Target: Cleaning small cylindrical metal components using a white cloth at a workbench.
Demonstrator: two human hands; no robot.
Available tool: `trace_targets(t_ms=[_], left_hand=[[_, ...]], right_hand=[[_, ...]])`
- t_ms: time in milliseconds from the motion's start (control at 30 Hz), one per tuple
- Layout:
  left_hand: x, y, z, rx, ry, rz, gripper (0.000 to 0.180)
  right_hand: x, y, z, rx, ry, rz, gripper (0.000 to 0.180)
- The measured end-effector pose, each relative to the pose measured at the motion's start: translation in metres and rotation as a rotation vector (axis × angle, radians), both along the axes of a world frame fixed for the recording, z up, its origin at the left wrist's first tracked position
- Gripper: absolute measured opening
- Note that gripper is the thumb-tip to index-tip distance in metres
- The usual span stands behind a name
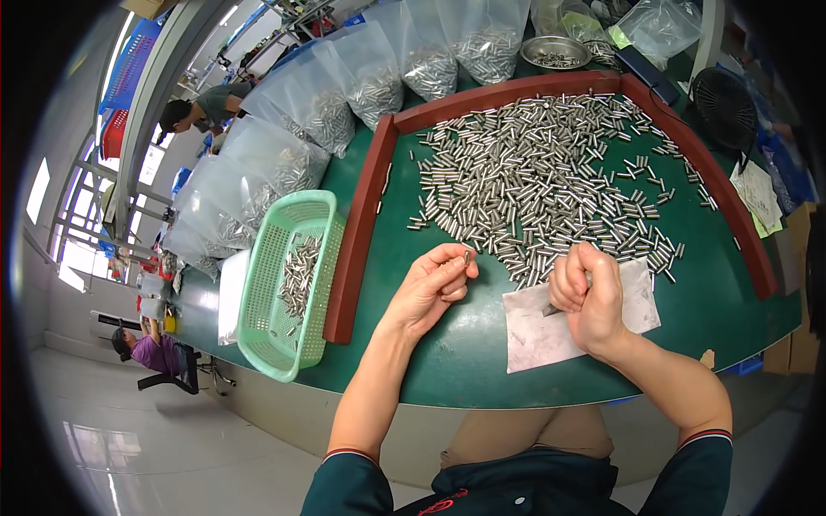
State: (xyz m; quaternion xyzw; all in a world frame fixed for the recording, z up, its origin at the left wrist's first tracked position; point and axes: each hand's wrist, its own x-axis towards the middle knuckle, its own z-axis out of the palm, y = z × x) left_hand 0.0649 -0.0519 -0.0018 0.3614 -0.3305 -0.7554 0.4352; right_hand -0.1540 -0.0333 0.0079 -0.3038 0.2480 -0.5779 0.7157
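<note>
My left hand (pixel 434 284) pinches one small metal pin (pixel 467 255) upright between thumb and fingertips, just in front of a wide heap of silver metal pins (pixel 542 181) spread on the green table (pixel 447 344). My right hand (pixel 589 297) is closed in a fist around a small dark-tipped tool (pixel 549 310), whose point rests on a grey sheet of paper (pixel 538 331). Both hands sit at the near edge of the pin heap, a hand's width apart.
A red-brown wooden frame (pixel 361 224) borders the pins on the left, far side and right. A light green plastic basket (pixel 288 284) holding pins stands to the left. Clear bags of pins (pixel 344 95) line the back, with a metal bowl (pixel 555 53). Other people work at far left.
</note>
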Motion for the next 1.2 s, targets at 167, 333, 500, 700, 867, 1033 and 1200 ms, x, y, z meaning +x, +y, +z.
trace_targets(t_ms=[167, 333, 500, 700, 867, 1033, 1200], left_hand=[[-0.001, 0.0, 0.001, 0.027, 0.004, 0.004, 0.014], [-0.001, 0.001, 0.003, 0.031, -0.036, 0.002, 0.017], [-0.003, 0.002, 0.005, 0.032, -0.035, 0.033, 0.031], [0.031, -0.017, -0.004, -0.403, -0.837, 0.472, 0.028], [0.04, -0.026, -0.012, -0.717, -1.605, 0.555, 0.011], [0.032, -0.023, -0.006, -0.757, -1.725, 0.451, 0.009], [0.019, -0.005, 0.006, -0.061, -0.087, 0.106, 0.009]], right_hand=[[0.0, 0.0, -0.001, 0.004, 0.0, -0.001, 0.039], [0.0, 0.0, -0.002, 0.011, -0.008, 0.0, 0.039], [0.0, -0.001, -0.001, 0.014, -0.003, 0.002, 0.039], [0.001, -0.001, 0.0, 0.019, 0.0, 0.001, 0.038], [0.002, -0.001, 0.0, 0.022, 0.01, -0.009, 0.038], [0.001, -0.001, 0.0, 0.032, 0.007, -0.014, 0.039], [0.0, -0.002, 0.0, 0.042, -0.002, -0.001, 0.039]])
